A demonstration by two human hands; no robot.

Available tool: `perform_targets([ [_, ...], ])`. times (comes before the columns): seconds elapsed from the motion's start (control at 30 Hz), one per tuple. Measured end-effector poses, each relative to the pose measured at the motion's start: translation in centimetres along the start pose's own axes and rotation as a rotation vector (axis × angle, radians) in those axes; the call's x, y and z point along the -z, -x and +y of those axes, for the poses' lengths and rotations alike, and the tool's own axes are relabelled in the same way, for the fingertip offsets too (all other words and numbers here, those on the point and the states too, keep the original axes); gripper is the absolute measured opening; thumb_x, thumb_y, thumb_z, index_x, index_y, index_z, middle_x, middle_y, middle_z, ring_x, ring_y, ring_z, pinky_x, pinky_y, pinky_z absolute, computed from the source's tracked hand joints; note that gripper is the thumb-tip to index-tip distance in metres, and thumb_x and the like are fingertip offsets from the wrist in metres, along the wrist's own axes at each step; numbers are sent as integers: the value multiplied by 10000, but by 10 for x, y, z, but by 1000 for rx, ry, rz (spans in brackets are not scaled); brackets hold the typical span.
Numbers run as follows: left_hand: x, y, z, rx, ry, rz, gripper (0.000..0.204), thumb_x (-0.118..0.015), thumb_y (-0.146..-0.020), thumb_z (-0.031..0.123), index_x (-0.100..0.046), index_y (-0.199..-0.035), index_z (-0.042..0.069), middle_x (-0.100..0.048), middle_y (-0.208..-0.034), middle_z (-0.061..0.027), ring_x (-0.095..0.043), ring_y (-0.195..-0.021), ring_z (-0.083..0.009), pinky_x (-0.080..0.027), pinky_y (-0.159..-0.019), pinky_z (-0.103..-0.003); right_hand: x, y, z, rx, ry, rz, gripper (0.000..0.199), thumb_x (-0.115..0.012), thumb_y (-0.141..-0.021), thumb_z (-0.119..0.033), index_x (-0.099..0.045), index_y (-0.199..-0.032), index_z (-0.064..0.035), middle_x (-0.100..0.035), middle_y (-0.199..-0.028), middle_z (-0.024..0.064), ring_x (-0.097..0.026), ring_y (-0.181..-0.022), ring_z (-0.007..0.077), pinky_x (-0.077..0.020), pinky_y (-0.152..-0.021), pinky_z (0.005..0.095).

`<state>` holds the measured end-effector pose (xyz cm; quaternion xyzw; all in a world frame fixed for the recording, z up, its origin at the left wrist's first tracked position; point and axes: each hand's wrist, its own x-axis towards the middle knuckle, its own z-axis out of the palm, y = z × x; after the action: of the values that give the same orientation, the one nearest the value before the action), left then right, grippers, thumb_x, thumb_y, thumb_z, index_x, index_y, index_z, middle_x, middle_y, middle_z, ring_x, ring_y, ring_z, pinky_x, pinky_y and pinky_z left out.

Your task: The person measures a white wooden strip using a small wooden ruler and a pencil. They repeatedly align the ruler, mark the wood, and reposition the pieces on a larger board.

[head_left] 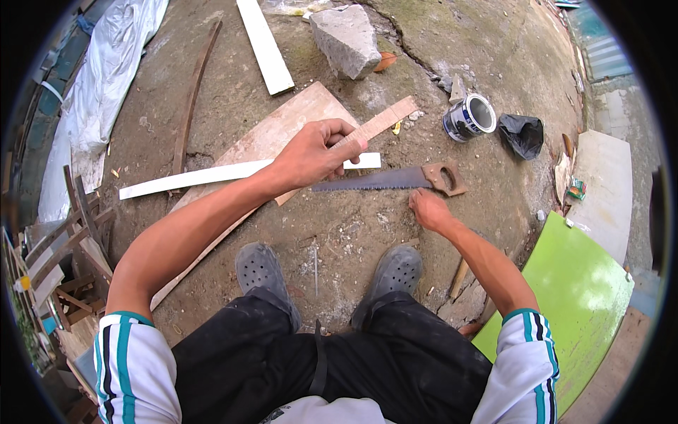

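Observation:
My left hand (316,157) is closed around a short, light wooden strip (385,121), which points up and to the right. Beneath that hand, a long white strip (205,177) lies across a wide wooden board (282,127) on the ground. A handsaw (374,179) with a brown wooden handle (448,179) rests flat just right of the board, teeth towards me. Close to where its blade meets the handle is my right hand (429,210), fingers curled together. Whether they touch the saw or pinch something small is hidden.
A concrete chunk (346,41) and a white board (265,46) lie farther off. To the right stand an open paint can (470,118) and a black plastic bag (521,136). A green panel (565,304) lies at lower right; scrap wood (70,247) is piled left.

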<state>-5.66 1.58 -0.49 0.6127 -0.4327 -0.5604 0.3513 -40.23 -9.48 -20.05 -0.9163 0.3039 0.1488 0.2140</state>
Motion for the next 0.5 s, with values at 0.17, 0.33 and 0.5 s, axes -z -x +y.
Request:
perform_targets([
  [0.17,-1,-1,-2,7,0,5,371,-665,-1002,365,-627,-1113,14,-699,-845,-32,-599,-658,-57,-492,-584,-236,2,4,-2,27,-17,36,142,-558,-940,-123,-549,-1043,-27,-598,-1029,189,-617,-975,420,-515,-799,521],
  [0.33,-1,-1,-3,20,2,3,371,-667,-1001,359,-623,-1120,10,-696,-843,-32,-598,-659,-58,-487,-577,-233,8,4,-7,1,42,-5,123,-526,-958,-119,-552,-1036,-28,-608,-1041,197,-621,-999,408,-519,-815,509],
  [0.5,-2,-4,-3,11,24,14,382,-662,-1000,365,-619,-1133,10,-691,-837,-26,-594,-660,-57,-473,-570,-230,2,-2,3,111,169,-54,155,-539,-946,-140,-551,-1041,-18,-624,-1046,200,-646,-979,391,-539,-809,493],
])
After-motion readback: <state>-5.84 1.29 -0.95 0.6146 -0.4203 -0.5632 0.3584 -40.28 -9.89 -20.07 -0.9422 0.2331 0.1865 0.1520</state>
